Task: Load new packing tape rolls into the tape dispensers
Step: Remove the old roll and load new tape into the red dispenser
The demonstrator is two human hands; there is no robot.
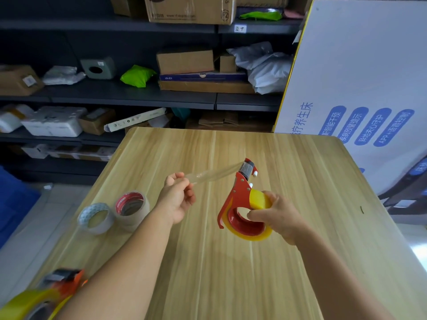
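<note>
Judging from how things lie, I put this job somewhere past its middle. At the near left corner of the tabletop (pixel 300 262) a second dispenser (pixel 59 279) sits with a yellow roll (pixel 25 301) already seated in it, so that one looks done, though it is blurred and partly cut off by the frame. My right hand (pixel 276 214) holds the red dispenser (pixel 238 192) up over the middle of the tabletop, fingers curled round the yellow tape roll (pixel 256 227) mounted on its hub, thumb pressing the roll's outer face. My left hand (pixel 178 199) pinches the free end of the clear tape strip (pixel 215 174) between thumb and fingertips, and the strip runs taut from that pinch up to the roller (pixel 247 168) at the dispenser's head.

So the roll is on and the tape is fed past the roller; what I take to remain is laying the end over the cutter and trimming or sticking it down. Whether the strip passes properly under the guide I cannot tell from here.

Two more rolls stand near the left edge, touching each other: a red-cored roll (pixel 131 207) and, just beside it toward the edge, a white-cored roll (pixel 97 218). Both lie well apart from either grip, untouched; whether they are spent or spare I cannot tell.
</note>
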